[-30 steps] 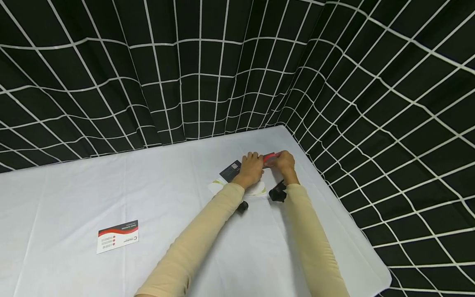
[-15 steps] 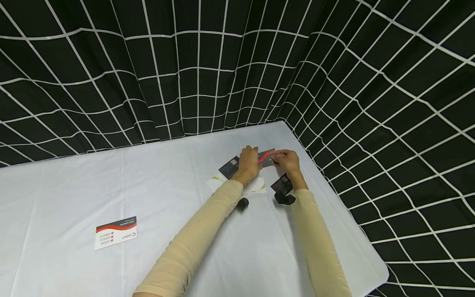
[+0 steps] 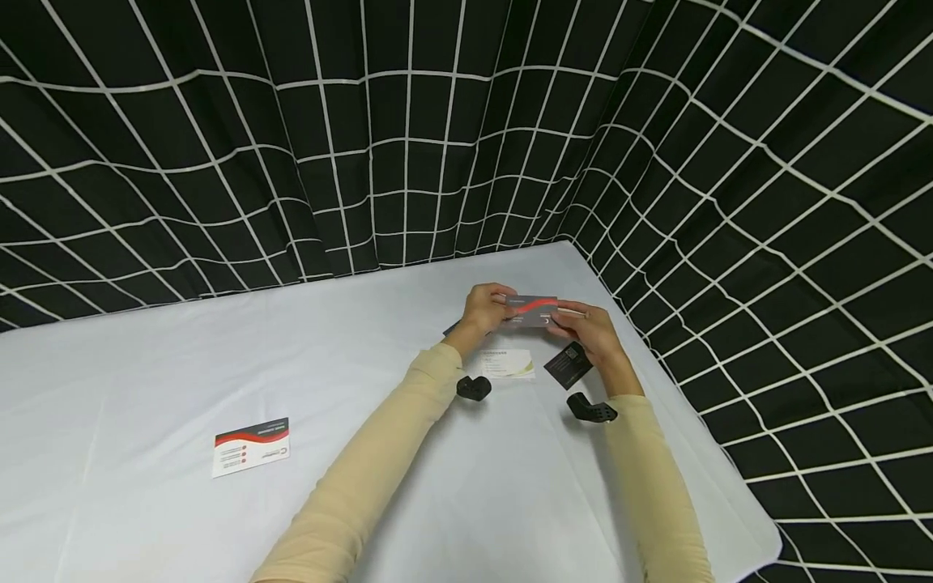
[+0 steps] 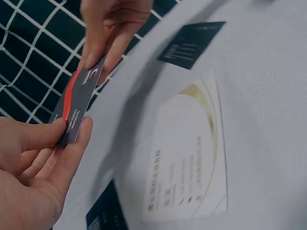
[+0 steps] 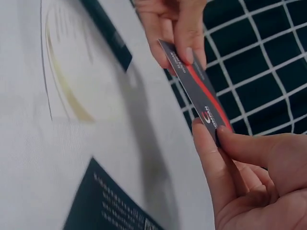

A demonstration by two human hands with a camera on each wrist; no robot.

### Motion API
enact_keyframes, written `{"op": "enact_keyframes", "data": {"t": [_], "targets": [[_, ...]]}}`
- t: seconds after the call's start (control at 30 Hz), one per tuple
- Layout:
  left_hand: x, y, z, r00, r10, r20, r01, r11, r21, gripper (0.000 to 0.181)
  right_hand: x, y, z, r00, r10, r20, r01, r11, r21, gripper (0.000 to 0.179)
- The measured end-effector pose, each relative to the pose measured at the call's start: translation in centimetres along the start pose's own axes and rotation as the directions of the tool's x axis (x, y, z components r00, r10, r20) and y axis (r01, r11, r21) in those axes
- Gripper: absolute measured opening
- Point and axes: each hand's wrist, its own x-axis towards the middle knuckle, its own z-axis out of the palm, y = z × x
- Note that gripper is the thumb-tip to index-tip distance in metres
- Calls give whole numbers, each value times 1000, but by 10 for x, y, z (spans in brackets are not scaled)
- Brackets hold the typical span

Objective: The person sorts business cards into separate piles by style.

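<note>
A grey business card (image 3: pixel 532 312) with a red wave is held up between both hands above the far right of the table. My left hand (image 3: pixel 486 309) pinches one short end between thumb and fingers, while my right hand (image 3: pixel 594 330) pinches the other. Below them lies a white business card (image 4: pixel 184 153) with a gold-green curve. One dark card (image 3: pixel 568 366) with a QR code rests near the right wrist. Another dark card (image 4: pixel 106 211) lies by the left hand, mostly hidden behind it in the head view.
A white, red and black business card (image 3: pixel 251 448) lies alone at the table's left front. White cloth covers the table (image 3: pixel 146 372). A black curtain with white grid lines (image 3: pixel 386 162) stands along the back and right edges. Black wrist mounts (image 3: pixel 592 409) stick out from the sleeves.
The grey card has been raised and tilted toward the head camera, and the hands have spread to its two ends. The right forearm has shifted rightward, uncovering the dark card beside it.
</note>
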Motion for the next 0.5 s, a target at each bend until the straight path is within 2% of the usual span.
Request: {"op": "enact_keyframes", "data": {"t": [0.13,0.23,0.37,0.5], "targets": [[-7,0,-14,997,-53,54,60,989,-133,38,-11,-4,6,999,14,47,-16,998,57,50],[-14,-1,-26,995,-76,68,86,985,-148,38,-17,-6,12,997,7,81,-13,997,77,50],[-23,0,-41,992,-72,100,93,970,-225,39,-23,-11,22,992,-2,125,-11,995,104,51],[-34,1,-55,993,-73,93,98,948,-303,38,-29,-14,37,988,8,153,-26,993,118,51]]}}
